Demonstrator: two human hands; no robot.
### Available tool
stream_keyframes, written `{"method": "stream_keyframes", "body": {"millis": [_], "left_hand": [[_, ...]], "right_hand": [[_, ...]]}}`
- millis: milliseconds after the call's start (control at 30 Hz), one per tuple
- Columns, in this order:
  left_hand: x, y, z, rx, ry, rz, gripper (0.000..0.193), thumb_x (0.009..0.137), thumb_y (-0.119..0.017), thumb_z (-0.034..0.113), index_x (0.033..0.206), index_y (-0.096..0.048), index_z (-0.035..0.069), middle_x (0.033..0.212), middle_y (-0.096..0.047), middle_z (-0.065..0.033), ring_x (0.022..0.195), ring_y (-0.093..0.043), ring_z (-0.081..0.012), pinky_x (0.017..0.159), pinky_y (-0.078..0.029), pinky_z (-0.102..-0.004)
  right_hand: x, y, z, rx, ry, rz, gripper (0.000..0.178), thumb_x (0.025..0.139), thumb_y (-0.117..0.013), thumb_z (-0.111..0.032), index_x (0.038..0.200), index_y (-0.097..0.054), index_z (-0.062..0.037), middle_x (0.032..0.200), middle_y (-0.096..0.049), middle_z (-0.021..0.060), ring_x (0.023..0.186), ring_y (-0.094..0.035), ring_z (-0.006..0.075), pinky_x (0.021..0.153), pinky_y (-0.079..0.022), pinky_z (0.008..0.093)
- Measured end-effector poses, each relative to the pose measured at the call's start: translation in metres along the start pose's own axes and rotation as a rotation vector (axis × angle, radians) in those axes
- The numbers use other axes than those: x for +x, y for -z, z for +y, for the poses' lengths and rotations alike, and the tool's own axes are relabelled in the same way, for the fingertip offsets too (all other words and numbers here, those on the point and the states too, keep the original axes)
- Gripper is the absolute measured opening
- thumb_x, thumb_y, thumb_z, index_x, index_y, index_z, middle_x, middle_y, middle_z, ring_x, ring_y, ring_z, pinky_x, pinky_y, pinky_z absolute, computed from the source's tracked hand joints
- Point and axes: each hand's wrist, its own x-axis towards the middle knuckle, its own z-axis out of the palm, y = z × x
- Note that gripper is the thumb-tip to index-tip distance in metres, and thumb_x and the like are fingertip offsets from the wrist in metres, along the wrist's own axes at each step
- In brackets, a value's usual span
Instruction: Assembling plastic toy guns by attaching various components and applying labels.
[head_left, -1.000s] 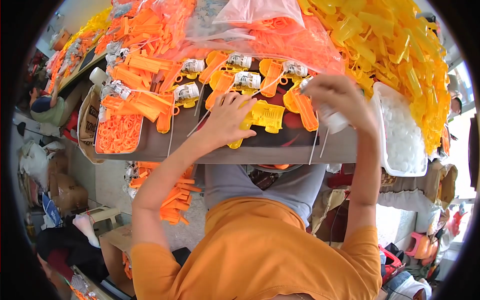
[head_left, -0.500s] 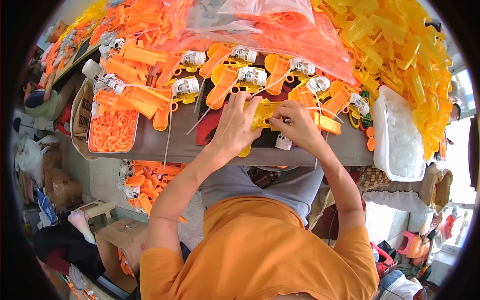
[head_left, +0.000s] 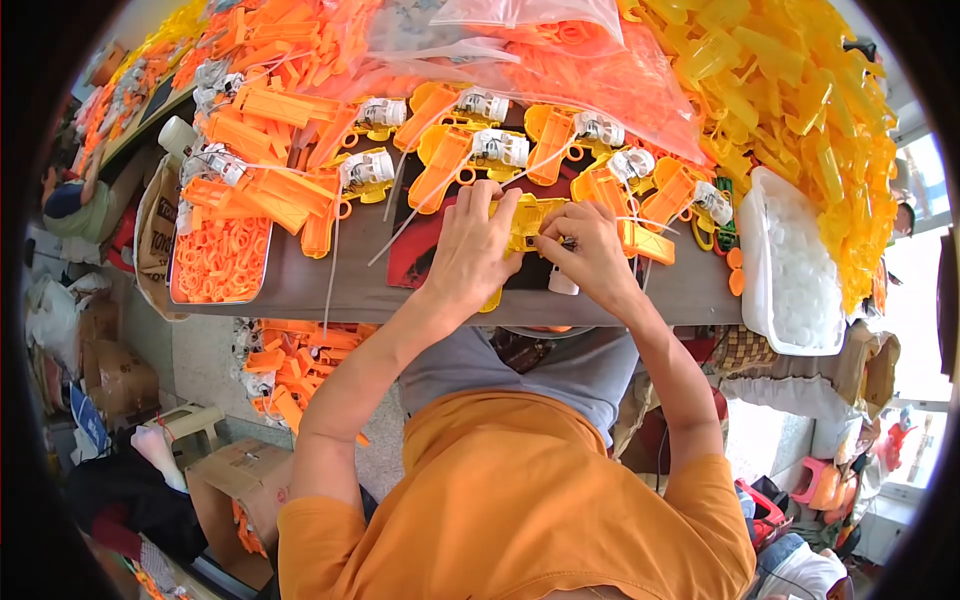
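Note:
Near the table's front edge, my left hand (head_left: 472, 245) is closed round a yellow plastic toy shell (head_left: 526, 216), gripping its left side. My right hand (head_left: 588, 248) pinches at the shell's right side, thumb and fingertips together over a small dark spot. What those fingers hold is too small to make out. Just below the right hand, a white cylinder part (head_left: 563, 282) shows in part. Beyond both hands lie several part-built toys, each a yellow shell with an orange piece (head_left: 442, 174) and a white cylinder mechanism (head_left: 500, 148) with a thin pale strip.
A metal tray of orange rings (head_left: 218, 262) stands at the left under stacked orange parts. On the right is a white bin (head_left: 792, 260) of translucent pieces, beside a heap of yellow shells (head_left: 790, 100). Bagged orange parts (head_left: 610, 90) lie at the back. Cardboard boxes (head_left: 235, 485) sit on the floor.
My right thumb and fingers have shifted slightly on the shell, and the hand now covers more of the white cylinder below. The left hand keeps its hold. The whole view has shifted a little.

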Motion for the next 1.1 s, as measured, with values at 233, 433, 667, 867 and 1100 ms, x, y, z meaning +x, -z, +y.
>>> {"method": "stream_keyframes", "body": {"millis": [233,433,667,867,1100], "left_hand": [[0.0,0.002,0.009,0.044,-0.011,0.024,0.068,0.066,-0.083,0.008,0.127,-0.053,0.0,0.116,-0.048,-0.0132,0.109,-0.049,-0.0305,0.086,-0.042,-0.0412],[-0.001,0.002,0.015,0.102,-0.05,0.041,0.068,0.067,-0.081,0.006,0.127,-0.051,-0.003,0.115,-0.048,-0.014,0.107,-0.049,-0.0303,0.084,-0.042,-0.0398],[-0.003,0.001,0.015,0.153,-0.08,0.064,0.065,0.069,-0.076,0.005,0.128,-0.05,-0.004,0.114,-0.049,-0.0143,0.107,-0.049,-0.0302,0.084,-0.042,-0.0392],[-0.003,-0.003,0.018,0.199,-0.084,0.085,0.062,0.07,-0.074,0.006,0.127,-0.052,-0.003,0.113,-0.049,-0.0134,0.106,-0.05,-0.0288,0.085,-0.042,-0.0388],[-0.003,-0.003,0.018,0.207,-0.097,0.112,0.06,0.071,-0.074,0.006,0.126,-0.052,-0.002,0.111,-0.049,-0.0126,0.105,-0.05,-0.0279,0.085,-0.042,-0.0384]], "right_hand": [[-0.005,-0.006,-0.005,-0.076,0.078,0.103,0.012,0.079,-0.07,-0.012,0.075,-0.065,-0.0018,0.091,-0.067,0.0045,0.092,-0.059,0.0232,0.099,-0.035,0.0411],[-0.007,-0.015,-0.017,-0.264,0.097,0.195,0.007,0.076,-0.067,-0.008,0.073,-0.064,-0.0021,0.087,-0.066,0.0034,0.092,-0.059,0.0237,0.096,-0.036,0.042],[-0.006,-0.015,-0.02,-0.277,0.119,0.179,0.006,0.076,-0.066,-0.007,0.073,-0.065,-0.0017,0.086,-0.066,0.0045,0.09,-0.059,0.024,0.093,-0.037,0.041],[-0.007,-0.01,-0.018,-0.206,0.095,0.136,0.005,0.076,-0.066,-0.006,0.074,-0.065,-0.0016,0.087,-0.066,0.005,0.09,-0.059,0.0244,0.091,-0.038,0.0401],[-0.01,-0.012,-0.016,-0.196,0.11,0.145,0.005,0.077,-0.066,-0.007,0.077,-0.065,-0.0017,0.088,-0.066,0.0047,0.092,-0.059,0.024,0.09,-0.038,0.0398]]}}
